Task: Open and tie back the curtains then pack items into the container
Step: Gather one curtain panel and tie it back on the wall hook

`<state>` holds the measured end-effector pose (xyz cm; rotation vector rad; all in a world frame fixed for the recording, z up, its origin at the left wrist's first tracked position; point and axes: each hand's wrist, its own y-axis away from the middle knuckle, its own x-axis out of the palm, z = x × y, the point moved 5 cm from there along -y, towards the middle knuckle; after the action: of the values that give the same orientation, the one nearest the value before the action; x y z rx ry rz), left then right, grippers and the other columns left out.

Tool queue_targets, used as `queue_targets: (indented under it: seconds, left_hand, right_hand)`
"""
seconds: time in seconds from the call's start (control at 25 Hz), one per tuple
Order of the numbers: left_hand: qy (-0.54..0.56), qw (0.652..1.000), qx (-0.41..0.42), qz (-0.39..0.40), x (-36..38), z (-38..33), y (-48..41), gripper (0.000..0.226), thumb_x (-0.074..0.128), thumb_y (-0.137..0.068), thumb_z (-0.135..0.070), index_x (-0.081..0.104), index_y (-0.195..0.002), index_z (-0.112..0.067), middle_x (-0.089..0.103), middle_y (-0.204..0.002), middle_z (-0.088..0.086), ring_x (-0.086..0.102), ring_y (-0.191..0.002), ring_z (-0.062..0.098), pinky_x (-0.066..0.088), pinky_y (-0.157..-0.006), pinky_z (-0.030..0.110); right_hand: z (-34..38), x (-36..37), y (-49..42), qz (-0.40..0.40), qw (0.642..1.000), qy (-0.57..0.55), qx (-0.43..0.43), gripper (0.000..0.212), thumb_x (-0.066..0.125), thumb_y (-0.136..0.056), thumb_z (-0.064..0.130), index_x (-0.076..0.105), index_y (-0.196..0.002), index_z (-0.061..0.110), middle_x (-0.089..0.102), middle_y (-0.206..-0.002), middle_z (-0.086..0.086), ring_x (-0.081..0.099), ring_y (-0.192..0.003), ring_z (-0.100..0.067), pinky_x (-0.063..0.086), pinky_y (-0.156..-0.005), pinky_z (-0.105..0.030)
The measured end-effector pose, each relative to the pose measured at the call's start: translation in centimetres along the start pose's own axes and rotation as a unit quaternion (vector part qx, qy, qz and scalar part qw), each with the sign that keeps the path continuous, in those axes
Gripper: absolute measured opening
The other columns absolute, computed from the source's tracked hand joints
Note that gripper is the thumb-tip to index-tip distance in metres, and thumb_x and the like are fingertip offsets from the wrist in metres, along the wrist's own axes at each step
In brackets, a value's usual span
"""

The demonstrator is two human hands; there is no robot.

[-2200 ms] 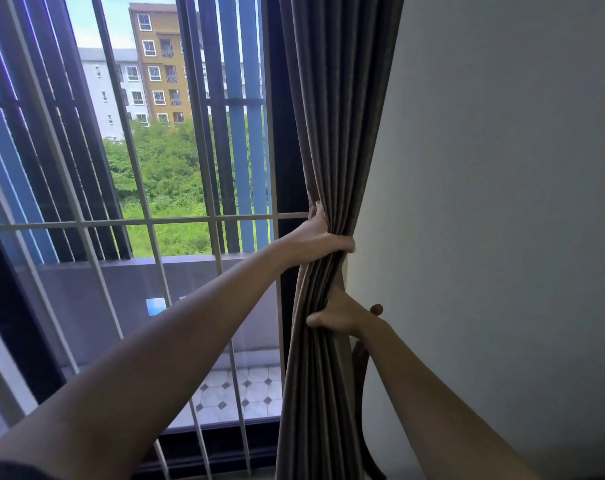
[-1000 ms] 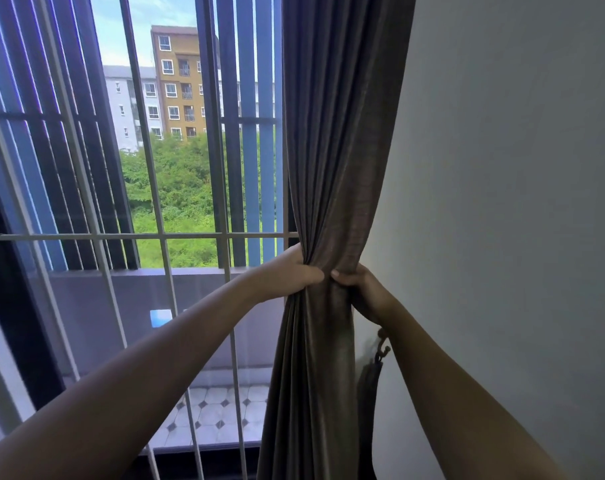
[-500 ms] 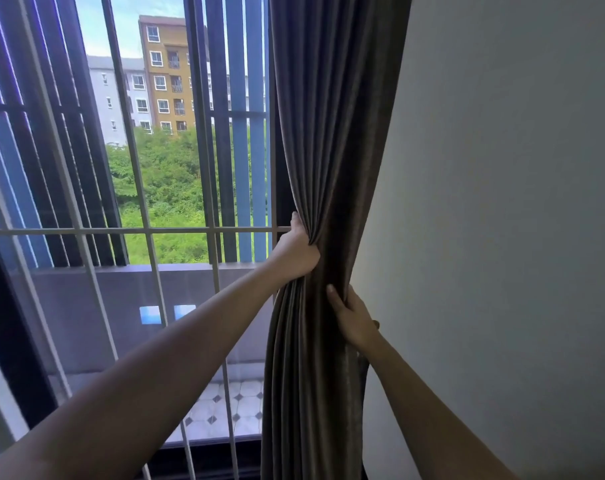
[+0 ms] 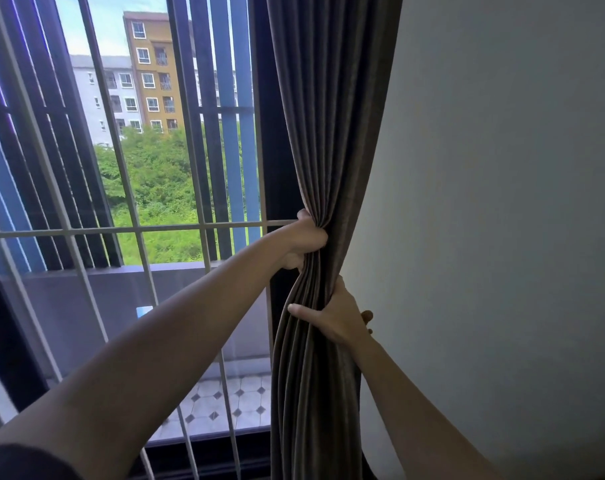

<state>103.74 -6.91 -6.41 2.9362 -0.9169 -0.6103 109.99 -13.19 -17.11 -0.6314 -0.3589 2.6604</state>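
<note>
A dark sleeve (image 4: pixel 20 460) fills the bottom left corner, and 2 bare forearms reach up and forward from it and from the lower right edge. The right hand (image 4: pixel 335 317) is the lower of the 2. It grips the curtain (image 4: pixel 328 116) from the wall side, with its thumb (image 4: pixel 301 310) stretched across the front of the folds and its fingers wrapped behind the cloth, out of sight. A small brown thing (image 4: pixel 366 317) shows just behind that hand; what it is cannot be told. Just above, the left hand (image 4: pixel 304 239) comes in from the window side with its fingers curled tight round the same bundle, squeezing it into a narrow neck.

The curtain is grey-brown and hangs at the right edge of the window, touching the plain pale wall (image 4: pixel 501 202). It spreads wider above the left hand and falls in close vertical folds below the right hand, down past the bottom edge of the view.

Left of the curtain stands a white window grille (image 4: pixel 134 230), whose horizontal bar runs level with the left hand. Beyond the glass lie a balcony floor (image 4: pixel 224 403) of pale tiles with small dark diamonds, a low grey balcony wall (image 4: pixel 121 296) and tall dark and blue upright slats (image 4: pixel 231 150). Farther off are green trees (image 4: pixel 155 188), then a yellow building (image 4: pixel 155 74) and a white building (image 4: pixel 100 95) under a pale sky.
</note>
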Motion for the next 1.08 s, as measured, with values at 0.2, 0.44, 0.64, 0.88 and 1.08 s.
queue_targets:
  seconds: [0.2,0.44,0.64,0.88,1.08]
  left_hand:
    - [0.028,0.999,0.004,0.021,0.5,0.0,0.2,0.074,0.041,-0.084,0.009,0.009,-0.141,-0.026,0.043,-0.126,0.016,0.049,-0.115,0.034,0.049,-0.090,0.057]
    - [-0.024,0.999,-0.007,0.038,1.6,-0.7,-0.2,0.080,0.043,-0.083,0.006,0.001,-0.144,-0.024,0.040,-0.132,0.019,0.047,-0.119,0.036,0.047,-0.092,0.058]
    - [-0.048,0.998,-0.006,0.036,0.8,-1.0,-0.8,0.075,0.053,-0.070,0.009,0.027,-0.135,-0.017,0.045,-0.129,0.021,0.053,-0.113,0.037,0.051,-0.086,0.059]
    - [0.128,0.976,0.098,0.146,1.2,0.2,1.3,0.036,0.059,-0.080,0.003,0.055,-0.114,-0.008,0.061,-0.107,0.009,0.059,-0.105,0.025,0.051,-0.092,0.042]
    - [0.348,0.925,0.083,0.130,2.2,5.9,-1.4,0.061,0.049,-0.084,-0.063,0.049,-0.123,-0.016,0.055,-0.108,0.002,0.049,-0.108,0.022,0.033,-0.108,0.043]
  right_hand:
    - [0.5,1.2,0.0,-0.104,0.994,0.029,0.029,0.083,0.081,-0.059,0.052,0.043,-0.126,0.021,0.061,-0.115,0.004,0.060,-0.104,-0.015,0.050,-0.092,-0.032]
    - [0.9,2.0,0.3,-0.272,0.957,0.066,0.072,0.058,0.075,-0.071,0.043,0.053,-0.117,0.015,0.068,-0.103,0.001,0.066,-0.093,-0.021,0.050,-0.075,-0.028]
    - [1.1,2.4,0.3,-0.283,0.947,0.138,0.066,0.035,0.068,-0.083,0.025,0.054,-0.112,0.010,0.068,-0.095,-0.005,0.068,-0.084,-0.025,0.051,-0.066,-0.029]
    - [-0.4,-0.2,1.1,-0.249,0.946,0.209,0.020,0.039,0.065,-0.085,0.021,0.052,-0.118,0.005,0.068,-0.095,-0.009,0.068,-0.084,-0.028,0.052,-0.072,-0.033]
    - [-0.5,-3.7,2.4,-0.226,0.953,0.202,0.021,0.041,0.060,-0.088,0.023,0.049,-0.123,0.005,0.065,-0.104,-0.010,0.064,-0.092,-0.030,0.049,-0.080,-0.035]
